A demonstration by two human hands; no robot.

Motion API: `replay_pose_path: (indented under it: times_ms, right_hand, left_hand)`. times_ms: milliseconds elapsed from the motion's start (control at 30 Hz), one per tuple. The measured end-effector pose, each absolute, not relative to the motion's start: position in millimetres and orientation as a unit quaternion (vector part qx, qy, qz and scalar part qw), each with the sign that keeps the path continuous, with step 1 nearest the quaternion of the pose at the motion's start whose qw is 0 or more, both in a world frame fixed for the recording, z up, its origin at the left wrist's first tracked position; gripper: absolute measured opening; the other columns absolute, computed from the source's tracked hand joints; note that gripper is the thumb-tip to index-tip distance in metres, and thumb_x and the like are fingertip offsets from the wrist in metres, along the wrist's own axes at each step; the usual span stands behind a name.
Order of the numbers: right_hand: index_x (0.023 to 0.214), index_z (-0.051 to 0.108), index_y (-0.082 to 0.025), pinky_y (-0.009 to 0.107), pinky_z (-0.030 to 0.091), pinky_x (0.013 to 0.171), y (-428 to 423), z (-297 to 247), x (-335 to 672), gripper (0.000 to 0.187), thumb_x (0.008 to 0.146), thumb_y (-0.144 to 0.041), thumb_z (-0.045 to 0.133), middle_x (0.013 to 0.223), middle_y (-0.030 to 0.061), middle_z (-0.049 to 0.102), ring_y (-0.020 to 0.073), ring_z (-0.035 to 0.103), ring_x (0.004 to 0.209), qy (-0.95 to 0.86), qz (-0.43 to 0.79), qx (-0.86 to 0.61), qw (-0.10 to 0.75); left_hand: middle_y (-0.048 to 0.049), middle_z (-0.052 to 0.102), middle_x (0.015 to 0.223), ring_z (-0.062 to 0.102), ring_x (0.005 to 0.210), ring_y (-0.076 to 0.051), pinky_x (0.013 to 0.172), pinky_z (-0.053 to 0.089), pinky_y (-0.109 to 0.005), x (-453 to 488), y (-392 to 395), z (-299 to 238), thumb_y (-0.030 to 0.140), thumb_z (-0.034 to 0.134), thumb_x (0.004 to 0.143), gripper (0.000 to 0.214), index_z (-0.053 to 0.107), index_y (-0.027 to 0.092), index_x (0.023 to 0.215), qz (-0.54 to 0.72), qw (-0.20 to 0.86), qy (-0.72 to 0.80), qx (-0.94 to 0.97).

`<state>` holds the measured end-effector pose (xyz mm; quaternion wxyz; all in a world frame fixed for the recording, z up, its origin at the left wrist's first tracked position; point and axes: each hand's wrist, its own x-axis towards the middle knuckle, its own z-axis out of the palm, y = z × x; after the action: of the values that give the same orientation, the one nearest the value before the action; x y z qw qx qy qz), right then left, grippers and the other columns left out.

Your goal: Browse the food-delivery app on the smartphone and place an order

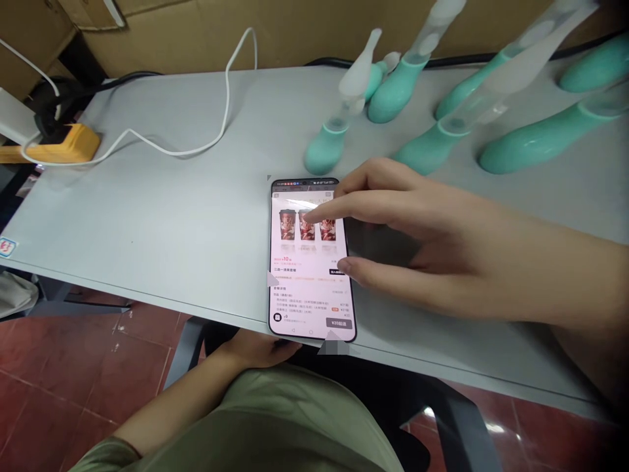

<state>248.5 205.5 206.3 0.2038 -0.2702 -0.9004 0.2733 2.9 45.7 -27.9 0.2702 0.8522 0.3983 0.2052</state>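
Observation:
A smartphone (307, 288) lies flat at the near edge of the grey table (171, 223), its screen lit with pictures of drink cups and text. My right hand (442, 249) hovers over it from the right, fingers spread, the index fingertip touching the screen near the cup pictures and the thumb at the phone's right edge. My left hand (255, 351) is below the table edge under the phone, resting by my lap; its fingers are mostly hidden.
Several teal and white handheld fans (329, 141) stand at the table's back right. A white cable (196, 147) runs across the back left to a yellow power strip (59, 147). Cardboard boxes (206, 26) line the back. Red tile floor lies below.

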Motion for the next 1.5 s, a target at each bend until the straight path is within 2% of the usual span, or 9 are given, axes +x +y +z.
replay_pose_path:
  times_ms: [167, 533, 733, 933, 1067, 1200, 1367, 1500]
  right_hand:
    - [0.131, 0.069, -0.030, 0.042, 0.062, 0.076, 206.8, 204.9, 248.0, 0.036, 0.096, -0.036, 0.062, 0.114, 0.0087, 0.062, 0.0256, 0.066, 0.099, -0.900, 0.270, -0.273, 0.206]
    - [0.133, 0.067, -0.030, 0.038, 0.062, 0.064, 205.9, 205.5, 248.8, 0.039, 0.095, -0.036, 0.063, 0.115, 0.0089, 0.060, 0.0252, 0.064, 0.098, -0.903, 0.271, -0.266, 0.199]
    - [0.136, 0.065, -0.032, 0.038, 0.063, 0.069, 205.9, 206.4, 249.6, 0.040, 0.096, -0.035, 0.063, 0.117, 0.0083, 0.061, 0.0255, 0.064, 0.102, -0.905, 0.266, -0.270, 0.194]
    - [0.124, 0.074, -0.025, 0.041, 0.060, 0.073, 207.6, 206.1, 249.5, 0.030, 0.098, -0.033, 0.060, 0.111, 0.0101, 0.064, 0.0243, 0.066, 0.098, -0.906, 0.269, -0.255, 0.203]
    - [0.118, 0.075, -0.027, 0.039, 0.057, 0.072, 208.4, 208.8, 247.6, 0.026, 0.097, -0.031, 0.061, 0.107, 0.0079, 0.066, 0.0223, 0.067, 0.092, -0.905, 0.259, -0.256, 0.221]
    - [0.114, 0.076, -0.027, 0.039, 0.055, 0.066, 208.8, 210.6, 247.0, 0.025, 0.096, -0.026, 0.059, 0.104, 0.0077, 0.067, 0.0219, 0.067, 0.086, -0.900, 0.255, -0.272, 0.225]
    - [0.109, 0.076, -0.029, 0.032, 0.052, 0.061, 208.8, 208.0, 250.1, 0.024, 0.096, -0.022, 0.058, 0.102, 0.0029, 0.066, 0.0148, 0.066, 0.079, -0.894, 0.250, -0.287, 0.236]
    - [0.103, 0.080, -0.029, 0.033, 0.052, 0.059, 208.9, 207.7, 250.6, 0.025, 0.095, -0.023, 0.058, 0.100, 0.0029, 0.068, 0.0153, 0.066, 0.076, -0.892, 0.246, -0.291, 0.241]
  left_hand:
    - [-0.0070, 0.074, 0.139, 0.064, 0.139, -0.028, 0.116, 0.056, -0.040, 2.7, 45.9, -29.0, 0.037, 0.064, 0.101, 0.047, 0.066, 0.025, 0.146, 0.213, 0.277, 0.396, 0.849]
    - [-0.0053, 0.077, 0.135, 0.066, 0.136, -0.026, 0.114, 0.058, -0.039, 3.1, 43.6, -31.0, 0.042, 0.060, 0.103, 0.046, 0.065, 0.027, 0.147, 0.205, 0.274, 0.410, 0.845]
    - [-0.0074, 0.077, 0.134, 0.066, 0.136, -0.028, 0.114, 0.058, -0.041, 3.5, 45.6, -25.2, 0.042, 0.059, 0.103, 0.042, 0.071, 0.024, 0.139, 0.217, 0.270, 0.407, 0.845]
    - [-0.0066, 0.078, 0.132, 0.067, 0.134, -0.029, 0.113, 0.059, -0.041, 3.0, 46.9, -23.2, 0.041, 0.062, 0.101, 0.043, 0.070, 0.026, 0.140, 0.214, 0.269, 0.407, 0.846]
    - [-0.0078, 0.076, 0.135, 0.068, 0.132, -0.029, 0.112, 0.059, -0.042, 3.3, 45.7, -27.1, 0.041, 0.064, 0.099, 0.045, 0.069, 0.026, 0.141, 0.210, 0.278, 0.410, 0.843]
    - [-0.0063, 0.079, 0.129, 0.069, 0.131, -0.028, 0.111, 0.059, -0.040, 3.8, 44.7, -28.5, 0.042, 0.064, 0.099, 0.041, 0.072, 0.027, 0.137, 0.215, 0.275, 0.413, 0.841]
    - [-0.0081, 0.079, 0.128, 0.069, 0.131, -0.028, 0.112, 0.059, -0.039, 3.5, 45.0, -26.0, 0.039, 0.064, 0.100, 0.039, 0.073, 0.023, 0.134, 0.213, 0.267, 0.405, 0.848]
    - [-0.0074, 0.079, 0.129, 0.070, 0.130, -0.029, 0.112, 0.059, -0.041, 2.9, 45.4, -25.7, 0.039, 0.065, 0.099, 0.039, 0.073, 0.025, 0.135, 0.209, 0.269, 0.407, 0.848]
